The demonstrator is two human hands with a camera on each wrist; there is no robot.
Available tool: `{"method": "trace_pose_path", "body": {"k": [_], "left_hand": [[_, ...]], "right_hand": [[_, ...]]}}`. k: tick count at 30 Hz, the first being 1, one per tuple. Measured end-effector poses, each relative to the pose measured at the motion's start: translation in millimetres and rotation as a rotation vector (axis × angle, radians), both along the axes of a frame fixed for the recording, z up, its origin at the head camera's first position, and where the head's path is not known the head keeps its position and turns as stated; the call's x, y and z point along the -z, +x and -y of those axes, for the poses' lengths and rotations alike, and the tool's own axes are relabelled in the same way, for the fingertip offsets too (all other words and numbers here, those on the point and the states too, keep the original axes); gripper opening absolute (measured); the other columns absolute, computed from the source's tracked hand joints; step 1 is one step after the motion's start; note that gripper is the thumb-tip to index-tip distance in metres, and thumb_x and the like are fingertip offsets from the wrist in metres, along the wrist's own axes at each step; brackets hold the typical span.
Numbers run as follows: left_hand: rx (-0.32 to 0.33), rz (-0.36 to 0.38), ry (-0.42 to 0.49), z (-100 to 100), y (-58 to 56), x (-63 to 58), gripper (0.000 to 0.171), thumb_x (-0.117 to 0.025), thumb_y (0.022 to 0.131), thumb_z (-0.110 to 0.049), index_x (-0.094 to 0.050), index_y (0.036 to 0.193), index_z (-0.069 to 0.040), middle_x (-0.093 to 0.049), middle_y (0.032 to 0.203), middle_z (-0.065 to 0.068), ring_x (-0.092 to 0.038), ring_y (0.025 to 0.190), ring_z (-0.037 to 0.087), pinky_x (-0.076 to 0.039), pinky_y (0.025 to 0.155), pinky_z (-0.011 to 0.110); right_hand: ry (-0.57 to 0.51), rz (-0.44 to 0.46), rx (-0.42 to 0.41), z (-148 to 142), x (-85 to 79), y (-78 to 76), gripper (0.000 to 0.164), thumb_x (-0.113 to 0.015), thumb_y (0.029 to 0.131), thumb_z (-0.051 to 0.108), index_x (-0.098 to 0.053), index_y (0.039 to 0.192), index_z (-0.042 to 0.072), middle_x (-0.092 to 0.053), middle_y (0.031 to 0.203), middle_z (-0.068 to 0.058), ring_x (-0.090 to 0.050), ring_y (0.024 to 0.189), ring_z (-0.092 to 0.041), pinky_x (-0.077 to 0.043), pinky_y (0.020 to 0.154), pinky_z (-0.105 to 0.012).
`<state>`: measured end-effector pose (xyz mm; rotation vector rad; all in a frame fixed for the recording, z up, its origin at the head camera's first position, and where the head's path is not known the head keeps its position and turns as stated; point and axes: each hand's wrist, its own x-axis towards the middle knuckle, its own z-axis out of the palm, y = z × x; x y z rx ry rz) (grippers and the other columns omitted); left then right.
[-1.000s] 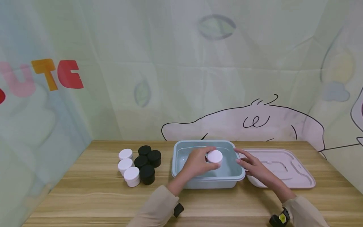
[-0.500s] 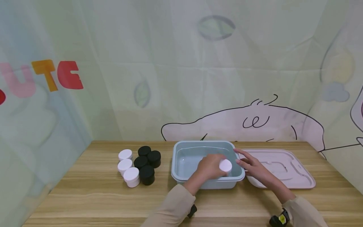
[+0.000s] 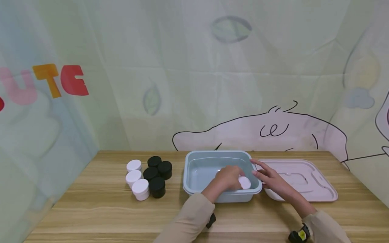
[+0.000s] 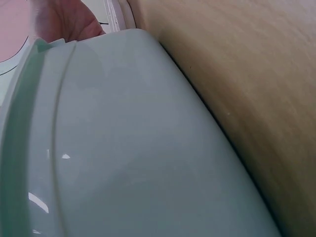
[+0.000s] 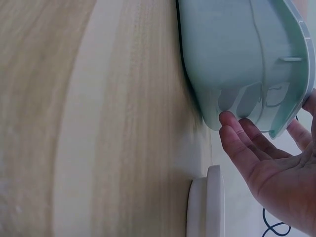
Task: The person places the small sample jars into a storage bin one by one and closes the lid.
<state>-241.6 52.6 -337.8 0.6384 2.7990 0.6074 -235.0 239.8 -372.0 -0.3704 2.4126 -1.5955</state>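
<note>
In the head view my left hand [image 3: 228,178] reaches over the front rim into a pale blue plastic bin [image 3: 252,190]. Its fingers grip a small white lidded jar [image 3: 244,182] low in the bin's right part; the fingertips are mostly hidden. At the bin's right end rests my right hand [image 3: 271,179], fingers fairly straight, fingertips touching the rim and outer wall, as the right wrist view also shows. Only the bin's outside fills the left wrist view, with part of the right hand [image 4: 74,19] at its far end.
Left of the bin stand white jars [image 3: 141,189] and several black jars [image 3: 157,186] on the wooden table [image 3: 91,216]. A pale pink lid [image 3: 322,192] lies right of the bin, partly behind the right hand. A printed curtain [image 3: 194,84] hangs behind.
My left hand has moved right and down with the white jar, from above the bin's middle to low in its right part. The right hand has stayed in place.
</note>
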Motion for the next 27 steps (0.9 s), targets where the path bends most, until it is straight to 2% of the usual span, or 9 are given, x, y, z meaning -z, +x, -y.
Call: {"method": "trace_pose_path", "body": {"k": [6, 11, 18, 23, 27], "left_hand": [[0.008, 0.025, -0.005, 0.8, -1.2, -0.4, 0.038, -0.072, 0.075, -0.013, -0.066, 0.112, -0.015, -0.063, 0.112, -0.003, -0.054, 0.088, 0.014, -0.045, 0.083, 0.031], [0.045, 0.041, 0.006, 3.4, -3.1, 1.0, 0.038, -0.072, 0.076, -0.015, -0.065, 0.113, -0.013, -0.063, 0.111, 0.000, -0.053, 0.087, 0.013, -0.043, 0.083, 0.027], [0.111, 0.010, 0.001, 14.8, -2.6, -3.7, 0.047, -0.071, 0.078, -0.024, -0.059, 0.121, -0.012, -0.062, 0.113, 0.003, -0.057, 0.097, 0.013, -0.043, 0.083, 0.024], [0.090, 0.029, 0.073, 28.6, 0.7, -13.5, 0.050, -0.073, 0.076, -0.025, -0.058, 0.121, -0.012, -0.065, 0.104, 0.004, -0.060, 0.094, 0.013, -0.046, 0.074, 0.023], [0.075, 0.010, 0.157, 42.1, 2.6, -20.8, 0.049, -0.073, 0.076, -0.024, -0.058, 0.121, -0.011, -0.065, 0.104, 0.006, -0.060, 0.094, 0.014, -0.046, 0.072, 0.023]], "right_hand": [[0.013, -0.003, 0.002, 0.7, 0.5, -0.2, 0.058, -0.047, 0.094, 0.032, -0.023, 0.144, 0.015, -0.025, 0.141, -0.031, -0.038, 0.122, -0.044, -0.045, 0.086, -0.048], [0.026, -0.008, 0.013, 0.6, 0.7, 0.1, 0.058, -0.047, 0.094, 0.033, -0.024, 0.144, 0.015, -0.027, 0.140, -0.031, -0.040, 0.121, -0.042, -0.045, 0.087, -0.048], [0.036, -0.016, 0.003, 0.8, -1.6, 0.8, 0.058, -0.046, 0.095, 0.032, -0.022, 0.144, 0.015, -0.025, 0.141, -0.031, -0.039, 0.121, -0.044, -0.045, 0.087, -0.048], [0.042, -0.016, 0.004, 1.7, -2.6, 1.4, 0.058, -0.046, 0.095, 0.031, -0.022, 0.145, 0.016, -0.024, 0.141, -0.032, -0.038, 0.122, -0.046, -0.045, 0.086, -0.049], [0.036, -0.013, 0.007, 1.4, -2.6, 1.7, 0.057, -0.046, 0.095, 0.030, -0.021, 0.145, 0.016, -0.023, 0.141, -0.032, -0.037, 0.122, -0.046, -0.045, 0.086, -0.049]]}}
